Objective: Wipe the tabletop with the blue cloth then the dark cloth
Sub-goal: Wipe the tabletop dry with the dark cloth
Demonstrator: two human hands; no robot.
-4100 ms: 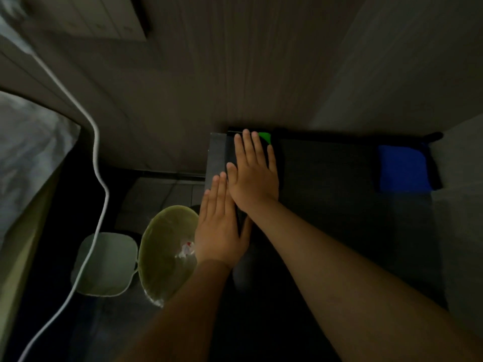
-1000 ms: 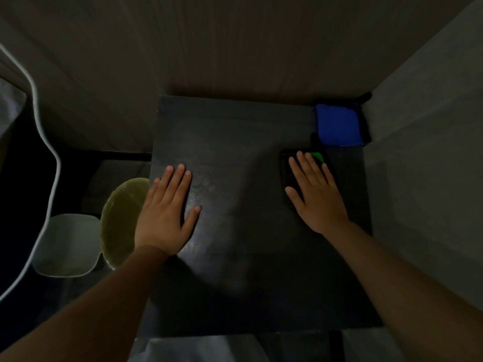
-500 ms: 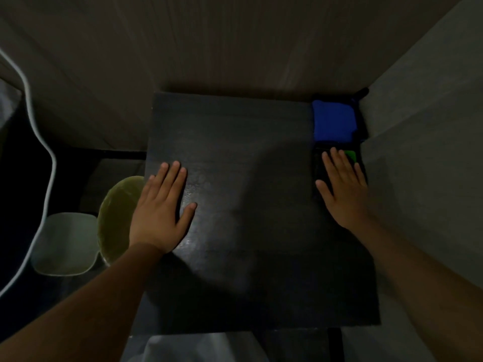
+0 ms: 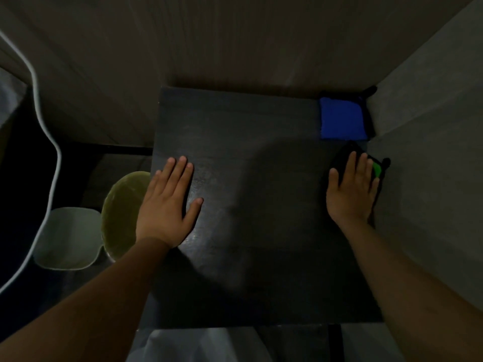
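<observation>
On the tabletop (image 4: 261,205), both hands flat, fingers extended (right (image 4: 351,189) atop dark cloth (image 4: 339,159)).

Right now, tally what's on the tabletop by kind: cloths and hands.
Cloths: 2 (blue cloth at the far right corner; dark cloth under the right hand)
Hands: 2 (the right hand; left hand flat on the tabletop)
Total: 4

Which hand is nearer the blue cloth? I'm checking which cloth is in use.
Right. The right hand lies just below the blue cloth; the left hand rests across the tabletop.
</observation>
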